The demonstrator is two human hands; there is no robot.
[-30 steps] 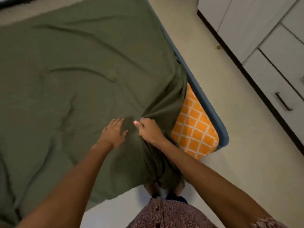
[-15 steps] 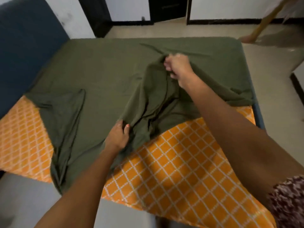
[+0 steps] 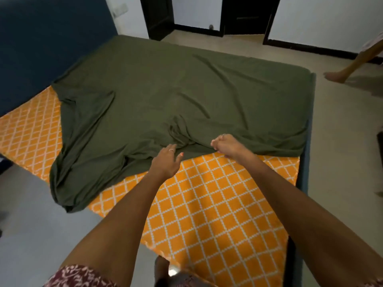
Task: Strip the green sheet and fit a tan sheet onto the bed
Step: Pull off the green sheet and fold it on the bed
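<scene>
The green sheet (image 3: 165,96) lies loose over the far half of the bed, bunched along its near edge, with one corner hanging off the left side. The orange diamond-patterned mattress (image 3: 217,204) is bare in the near half and at the left. My left hand (image 3: 166,160) rests with straight fingers on the bunched fold, thumb spread apart. To the right of it, my right hand (image 3: 229,146) is curled at the sheet's near edge and seems to grip the cloth. No tan sheet is in view.
A blue headboard (image 3: 51,38) stands along the left. The blue bed frame (image 3: 306,154) runs down the right side, with beige floor beyond it. Another person's bare leg (image 3: 348,67) is at the far right. Dark door frames (image 3: 157,17) stand behind the bed.
My right hand came down from mid-bed to the sheet's near edge, and the raised fold has dropped flat. The green sheet sits farther back, baring more orange mattress. My left fingers have straightened.
</scene>
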